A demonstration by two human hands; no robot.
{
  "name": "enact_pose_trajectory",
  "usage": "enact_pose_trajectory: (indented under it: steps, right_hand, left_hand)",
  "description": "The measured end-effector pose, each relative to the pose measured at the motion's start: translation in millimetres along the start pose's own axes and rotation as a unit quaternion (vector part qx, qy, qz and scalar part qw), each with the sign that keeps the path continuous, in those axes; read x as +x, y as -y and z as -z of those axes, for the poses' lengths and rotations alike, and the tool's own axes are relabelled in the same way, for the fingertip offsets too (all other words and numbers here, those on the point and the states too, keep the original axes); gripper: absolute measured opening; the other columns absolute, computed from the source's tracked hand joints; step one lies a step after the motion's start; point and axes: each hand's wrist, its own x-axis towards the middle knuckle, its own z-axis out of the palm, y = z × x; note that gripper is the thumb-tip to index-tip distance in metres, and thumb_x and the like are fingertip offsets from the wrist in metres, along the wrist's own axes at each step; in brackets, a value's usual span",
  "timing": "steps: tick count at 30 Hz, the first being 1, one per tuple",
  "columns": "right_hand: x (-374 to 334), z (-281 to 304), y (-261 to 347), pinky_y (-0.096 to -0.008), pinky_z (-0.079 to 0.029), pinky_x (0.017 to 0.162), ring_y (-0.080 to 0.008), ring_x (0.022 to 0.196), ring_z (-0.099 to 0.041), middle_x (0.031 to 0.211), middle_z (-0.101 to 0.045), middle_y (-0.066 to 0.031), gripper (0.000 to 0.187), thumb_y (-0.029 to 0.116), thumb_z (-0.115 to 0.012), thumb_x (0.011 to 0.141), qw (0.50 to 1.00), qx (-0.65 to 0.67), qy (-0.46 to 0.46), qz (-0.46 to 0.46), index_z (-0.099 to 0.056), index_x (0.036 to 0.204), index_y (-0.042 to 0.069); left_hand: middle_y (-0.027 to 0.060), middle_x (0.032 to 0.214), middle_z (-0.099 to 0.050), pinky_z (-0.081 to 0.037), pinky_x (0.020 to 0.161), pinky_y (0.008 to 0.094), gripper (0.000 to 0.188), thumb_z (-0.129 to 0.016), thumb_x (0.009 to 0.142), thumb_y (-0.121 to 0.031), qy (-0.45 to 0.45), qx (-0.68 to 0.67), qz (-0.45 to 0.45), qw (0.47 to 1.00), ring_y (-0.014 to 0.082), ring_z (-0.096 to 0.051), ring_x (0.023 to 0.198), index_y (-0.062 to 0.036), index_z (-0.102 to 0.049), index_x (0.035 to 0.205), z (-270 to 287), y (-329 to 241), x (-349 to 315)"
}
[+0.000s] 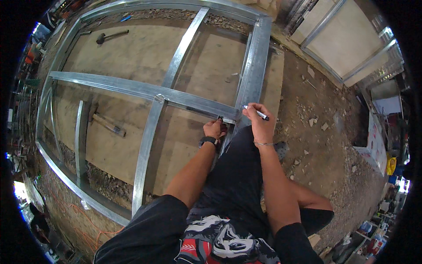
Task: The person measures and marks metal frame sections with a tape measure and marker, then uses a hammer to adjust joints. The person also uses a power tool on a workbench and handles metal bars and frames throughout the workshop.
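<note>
A large frame of shiny metal channels (105, 84) lies in front of me, its bars crossing one another. My right hand (262, 123) is closed around a marker (262, 115) with a white barrel and dark ends, just above the right end of the long cross bar. Close to that same corner, my left hand (214, 128) pinches a small metal piece (228, 120) against the cross bar. Its exact shape is partly hidden by my fingers. A dark watch is on my left wrist, and a thin bracelet is on my right.
Inside the frame, boards (132, 55) lie on the ground with a mallet (102, 38) and a wooden-handled hammer (115, 129) on them. A loose metal channel (81, 136) stands at the left. An orange cord (90, 231) trails at lower left; stones and dirt (314, 132) lie to the right.
</note>
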Motion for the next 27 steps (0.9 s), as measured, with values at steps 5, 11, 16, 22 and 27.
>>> enact_pose_trajectory:
  steps: [5, 11, 16, 22, 27]
  right_hand:
    - [-6.4, -30.4, 10.1, -0.0291, -0.056, 0.082, -0.0157, 0.088, -0.071, 0.094, -0.072, -0.0075, 0.017, 0.01, -0.071, 0.092, 0.999, 0.037, 0.011, -0.014, -0.071, 0.103, -0.003]
    - [0.0, -2.7, -0.1, -0.032, -0.058, 0.086, -0.0182, 0.088, -0.073, 0.098, -0.072, -0.0085, 0.017, 0.012, -0.068, 0.097, 1.0, -0.014, 0.001, -0.004, -0.069, 0.105, -0.003]
    - [-1.7, -10.0, 1.1, -0.0314, -0.057, 0.085, -0.0176, 0.088, -0.073, 0.097, -0.073, -0.008, 0.017, 0.013, -0.068, 0.097, 1.0, -0.005, 0.007, -0.001, -0.07, 0.105, -0.002]
    - [-0.1, -6.2, 1.1, -0.0318, -0.058, 0.085, -0.0178, 0.088, -0.073, 0.096, -0.073, -0.0081, 0.017, 0.014, -0.068, 0.097, 1.0, -0.014, 0.005, 0.001, -0.07, 0.105, -0.002]
    - [-1.8, -7.4, 2.4, -0.0328, -0.058, 0.086, -0.0184, 0.088, -0.073, 0.096, -0.073, -0.0083, 0.018, 0.013, -0.068, 0.097, 1.0, -0.006, 0.001, 0.0, -0.07, 0.105, -0.002]
  left_hand:
    - [0.009, 0.079, -0.067, -0.054, 0.048, 0.0371, 0.014, -0.069, 0.096, -0.018, 0.064, -0.03, -0.009, 0.997, 0.0202, -0.066, 0.06, -0.0057, -0.061, 0.098, 53.7, 2.5, 44.7]
    - [0.0111, 0.085, -0.069, -0.057, 0.052, 0.0368, 0.018, -0.071, 0.095, -0.018, -0.029, 0.054, -0.048, 0.997, 0.0228, -0.07, 0.066, -0.004, -0.061, 0.1, 3.8, 4.1, 1.4]
    - [0.0123, 0.086, -0.07, -0.059, 0.053, 0.0376, 0.02, -0.072, 0.094, -0.015, -0.047, 0.08, -0.055, 0.994, 0.0242, -0.071, 0.067, -0.0004, -0.061, 0.101, 10.1, 1.5, 9.6]
    - [0.0139, 0.084, -0.07, -0.058, 0.051, 0.0359, 0.02, -0.071, 0.095, -0.013, -0.044, 0.134, -0.089, 0.986, 0.0237, -0.071, 0.063, 0.0045, -0.064, 0.099, 8.4, 3.7, 13.2]
    - [0.0147, 0.074, -0.072, -0.054, 0.046, 0.0323, 0.023, -0.07, 0.094, -0.016, -0.049, 0.169, -0.085, 0.981, 0.0195, -0.07, 0.056, 0.0065, -0.072, 0.092, 9.4, 4.8, 20.7]
